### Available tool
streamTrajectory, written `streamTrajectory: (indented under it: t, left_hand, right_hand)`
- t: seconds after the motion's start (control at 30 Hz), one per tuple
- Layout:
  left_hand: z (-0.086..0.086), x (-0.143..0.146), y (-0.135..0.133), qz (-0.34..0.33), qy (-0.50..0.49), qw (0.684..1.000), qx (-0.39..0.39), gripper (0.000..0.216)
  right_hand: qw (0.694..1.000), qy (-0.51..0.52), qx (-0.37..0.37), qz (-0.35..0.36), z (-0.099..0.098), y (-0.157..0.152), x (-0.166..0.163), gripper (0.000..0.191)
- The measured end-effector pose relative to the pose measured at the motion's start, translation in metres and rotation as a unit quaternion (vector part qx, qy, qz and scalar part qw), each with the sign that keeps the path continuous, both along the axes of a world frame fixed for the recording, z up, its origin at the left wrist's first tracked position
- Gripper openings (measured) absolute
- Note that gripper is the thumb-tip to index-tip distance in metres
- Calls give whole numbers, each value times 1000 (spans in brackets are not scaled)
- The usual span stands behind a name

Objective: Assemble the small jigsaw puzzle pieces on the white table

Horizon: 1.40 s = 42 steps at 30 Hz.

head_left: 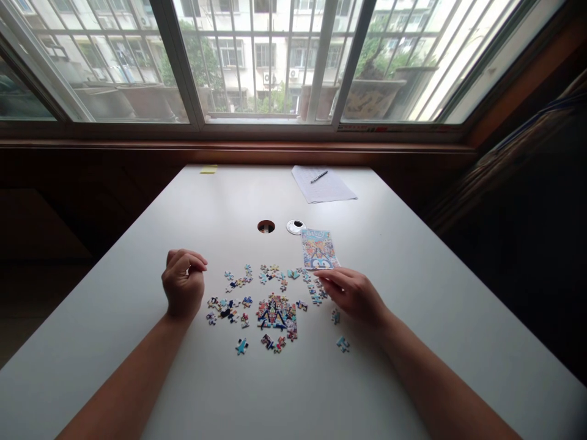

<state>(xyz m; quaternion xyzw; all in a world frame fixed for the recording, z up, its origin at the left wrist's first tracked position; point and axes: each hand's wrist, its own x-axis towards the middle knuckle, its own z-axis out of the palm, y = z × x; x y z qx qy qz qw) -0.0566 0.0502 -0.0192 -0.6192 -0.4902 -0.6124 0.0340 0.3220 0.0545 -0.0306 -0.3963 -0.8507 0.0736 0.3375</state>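
My left hand [184, 282] is curled into a loose fist above the left of the table, apart from the pieces, with nothing showing in it. My right hand [355, 294] reaches in from the right, fingers pressed together just below the puzzle's picture card [318, 249]. Whatever may be between its fingertips is too small to make out. Under and beside that hand lie light blue puzzle pieces [316, 298]. Centrally sits a joined puzzle section [276, 315] with a blue and multicoloured print. Dark and patterned loose pieces [225, 311] lie to its left.
Farther back are a round cable hole [266, 227] in the white table [220, 214] and its silver cover [296, 227]. Paper sheets [323, 189] with a pen [319, 176] lie near the far edge, and yellow sticky notes [208, 169] at far left. A barred window stands beyond.
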Motion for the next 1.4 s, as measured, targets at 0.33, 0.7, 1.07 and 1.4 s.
streamTrajectory:
  t: [0.33, 0.7, 1.07, 1.4]
  left_hand:
    - [1, 2, -1, -9, 1, 1000, 1, 31]
    - [3, 2, -3, -12, 3, 1000, 1, 31]
    - [2, 2, -2, -25, 24, 999, -18, 30]
    - [1, 3, 2, -18, 52, 998, -15, 26]
  right_hand:
    - [1000, 10, 3, -18, 2, -1, 1, 21]
    - [1000, 22, -2, -20, -1, -1, 2, 20]
    - [1000, 24, 14, -9, 2, -5, -4, 21]
    - [995, -11, 67, 78, 21, -25, -34, 20]
